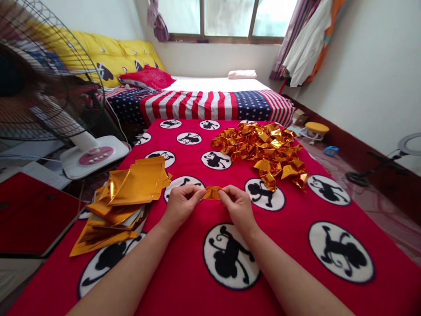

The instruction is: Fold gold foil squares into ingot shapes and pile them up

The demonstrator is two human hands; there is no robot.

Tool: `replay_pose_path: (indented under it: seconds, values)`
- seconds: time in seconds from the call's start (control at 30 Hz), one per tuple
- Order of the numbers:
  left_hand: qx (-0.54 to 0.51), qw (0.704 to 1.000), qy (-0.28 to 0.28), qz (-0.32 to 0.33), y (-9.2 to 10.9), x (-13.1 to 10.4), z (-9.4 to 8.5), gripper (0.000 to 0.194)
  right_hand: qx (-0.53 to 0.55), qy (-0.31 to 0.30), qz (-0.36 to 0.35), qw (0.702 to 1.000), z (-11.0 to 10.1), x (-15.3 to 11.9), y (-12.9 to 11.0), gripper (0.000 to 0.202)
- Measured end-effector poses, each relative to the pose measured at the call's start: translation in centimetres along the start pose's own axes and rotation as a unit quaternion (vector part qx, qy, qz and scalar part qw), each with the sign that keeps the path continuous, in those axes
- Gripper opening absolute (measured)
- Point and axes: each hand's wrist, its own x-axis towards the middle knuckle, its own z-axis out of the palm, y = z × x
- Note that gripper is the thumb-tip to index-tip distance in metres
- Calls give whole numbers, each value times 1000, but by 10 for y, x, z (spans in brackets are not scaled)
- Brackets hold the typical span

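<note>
Between my two hands is a small folded piece of gold foil paper (212,192), held above the red cloth. My left hand (183,202) pinches its left end between thumb and fingers. On the opposite end, my right hand (238,206) has the same kind of pinch. A loose stack of flat gold foil sheets (138,182) lies to the left of my left hand. Beyond my right hand spreads a heap of folded gold foil pieces (259,142), crumpled-looking and shiny.
The red cloth (184,272) with black monkey figures in white circles covers the table. A fan (94,153) with blurred blades stands at the left. Behind lies a bed with a flag-patterned cover (204,105). A yellow stool (316,127) and a round-based stand (358,177) are at the right.
</note>
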Motion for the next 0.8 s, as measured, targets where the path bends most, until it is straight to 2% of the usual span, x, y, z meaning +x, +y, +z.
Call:
replay_pose_path:
  seconds: [0.33,0.6,0.8]
  values:
    - [0,1000,12,22,1,1,-1,27,-16,-12,6,1000,2,0,1,24]
    - [21,998,-43,48,2,-1,4,23,-42,-21,-43,998,5,-1,-6,10]
    - [17,997,-50,59,4,-2,8,24,-54,-9,-54,997,5,-1,-8,15]
